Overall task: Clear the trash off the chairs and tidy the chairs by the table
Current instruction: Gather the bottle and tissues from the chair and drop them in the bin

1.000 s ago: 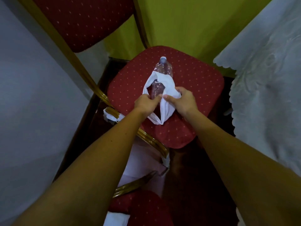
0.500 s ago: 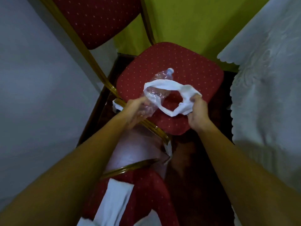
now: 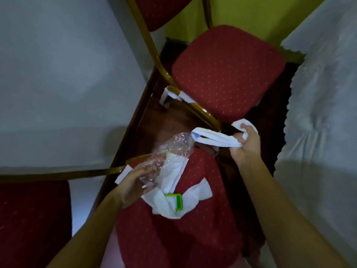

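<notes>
My left hand (image 3: 135, 182) grips a crushed clear plastic bottle (image 3: 170, 151) above the near red chair seat (image 3: 193, 229). My right hand (image 3: 245, 144) is closed on a white cloth strip (image 3: 212, 139) that stretches from the bottle's top end to my fist. White napkins with a green-edged item (image 3: 173, 204) lie on the near seat under the bottle. The far red chair seat (image 3: 228, 72) has nothing on top of it; white paper (image 3: 173, 95) sticks out below its left edge.
A table with a white lace cloth (image 3: 318, 113) runs along the right. A white wall (image 3: 58, 74) is on the left, with a gold chair frame (image 3: 154, 55) and red chair backs (image 3: 29, 219) beside it. Dark wooden floor shows between the chairs.
Both hands lifted the bottle and cloth off the far seat and pulled them back over the near chair. The view tilted down, bringing the near seat and its napkins into sight.
</notes>
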